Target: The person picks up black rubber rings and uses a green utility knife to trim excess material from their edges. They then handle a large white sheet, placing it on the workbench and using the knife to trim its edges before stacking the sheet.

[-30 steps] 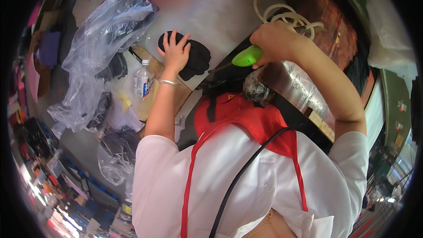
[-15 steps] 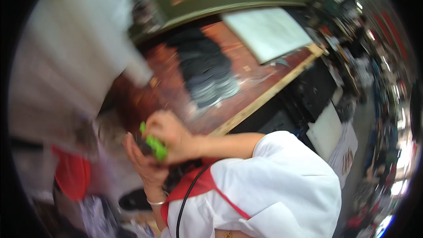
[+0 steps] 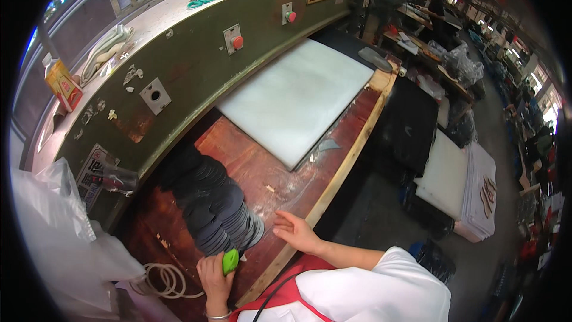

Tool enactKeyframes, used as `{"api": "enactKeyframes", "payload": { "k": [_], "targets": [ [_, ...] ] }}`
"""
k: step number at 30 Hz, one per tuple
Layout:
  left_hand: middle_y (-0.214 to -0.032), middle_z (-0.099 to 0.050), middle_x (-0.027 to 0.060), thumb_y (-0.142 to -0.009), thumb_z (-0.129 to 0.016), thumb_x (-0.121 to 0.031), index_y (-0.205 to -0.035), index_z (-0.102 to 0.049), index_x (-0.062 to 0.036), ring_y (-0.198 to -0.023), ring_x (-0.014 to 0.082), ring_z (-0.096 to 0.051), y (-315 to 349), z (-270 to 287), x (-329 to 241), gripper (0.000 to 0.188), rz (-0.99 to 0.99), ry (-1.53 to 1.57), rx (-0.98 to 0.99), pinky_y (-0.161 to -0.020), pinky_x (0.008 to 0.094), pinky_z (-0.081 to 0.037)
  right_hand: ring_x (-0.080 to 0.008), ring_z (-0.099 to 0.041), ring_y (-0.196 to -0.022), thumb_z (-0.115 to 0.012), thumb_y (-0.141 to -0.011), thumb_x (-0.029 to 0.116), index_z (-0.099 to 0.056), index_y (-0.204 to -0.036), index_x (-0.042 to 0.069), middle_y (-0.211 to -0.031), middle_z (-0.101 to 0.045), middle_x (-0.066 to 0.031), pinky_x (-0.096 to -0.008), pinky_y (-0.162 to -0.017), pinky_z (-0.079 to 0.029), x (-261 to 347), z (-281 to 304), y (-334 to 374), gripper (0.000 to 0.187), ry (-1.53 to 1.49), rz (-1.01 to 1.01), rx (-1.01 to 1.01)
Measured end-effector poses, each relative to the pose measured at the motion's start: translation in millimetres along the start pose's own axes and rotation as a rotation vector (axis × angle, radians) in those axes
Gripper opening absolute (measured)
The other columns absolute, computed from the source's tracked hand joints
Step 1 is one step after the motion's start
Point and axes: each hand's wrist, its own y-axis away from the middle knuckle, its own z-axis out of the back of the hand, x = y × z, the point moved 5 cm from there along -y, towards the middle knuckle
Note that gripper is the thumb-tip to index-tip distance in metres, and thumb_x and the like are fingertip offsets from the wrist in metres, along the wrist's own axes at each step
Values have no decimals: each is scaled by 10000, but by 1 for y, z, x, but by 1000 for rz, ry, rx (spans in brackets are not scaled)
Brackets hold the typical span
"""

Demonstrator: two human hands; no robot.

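Observation:
My left hand [image 3: 215, 278] is closed around a small bright green object [image 3: 230, 261] with a rounded end; the rest of it is hidden in my fingers. It is at the near end of several stacks of dark grey and black flat cut pieces [image 3: 223, 217] with rounded edges, lying overlapped on the reddish-brown worktable [image 3: 280, 170]. To the right of these stacks, my right hand [image 3: 296, 232] hovers above the table's front part. Its fingers are apart and nothing is in them.
Beyond the stacks lies a thick white board [image 3: 298, 101]. A green machine beam [image 3: 196, 65] with red push buttons spans the back. The table's wooden front edge [image 3: 351, 155] runs diagonally. Coiled pale tubing [image 3: 165, 280] hangs near left, beside translucent plastic sheeting [image 3: 71, 250].
My hands were close together around the green object; now they are apart. The object is in my left hand, and my right hand is open by the stacks. The view has shifted.

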Motion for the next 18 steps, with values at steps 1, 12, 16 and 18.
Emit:
{"api": "enactKeyframes", "payload": {
  "k": [1,12,16,18],
  "targets": [
    [-968,-582,140,-689,-771,-221,-1096,-596,-22,-947,321,-555,-1,1,-2,486,12,65,20,-901,473,-401,-288,-559,-1156,-610,-932,147,-309,-1445,-11,-1316,-508,-208,-371,-989,-470,-4,5,-4,615,-160,-101,-16],
    [-777,-646,113,-793,-692,-62,-825,-666,-33,-730,281,-613,-32,13,18,50,28,176,-154,-691,377,-457,-348,-585,-1094,-482,-948,40,-294,-1392,-65,-1219,-522,-280,-453,-981,-485,0,-4,-21,494,-710,-338,-105],
    [-1075,-613,155,-731,-736,-33,-1091,-640,-11,-997,326,-581,-93,9,26,373,-33,199,-239,-852,392,-480,-312,-598,-1060,-543,-927,71,-461,-1263,-52,-1131,-586,-245,-411,-946,-485,-17,-13,-24,367,-814,-468,-100],
    [-1164,-565,167,-736,-765,-131,-1246,-563,-14,-1050,342,-544,-123,-4,28,561,-17,203,-178,-922,407,-457,-281,-593,-1063,-568,-917,104,-532,-1193,-18,-1120,-610,-196,-382,-940,-473,-21,-27,-26,304,-822,-534,6]
  ]
}}
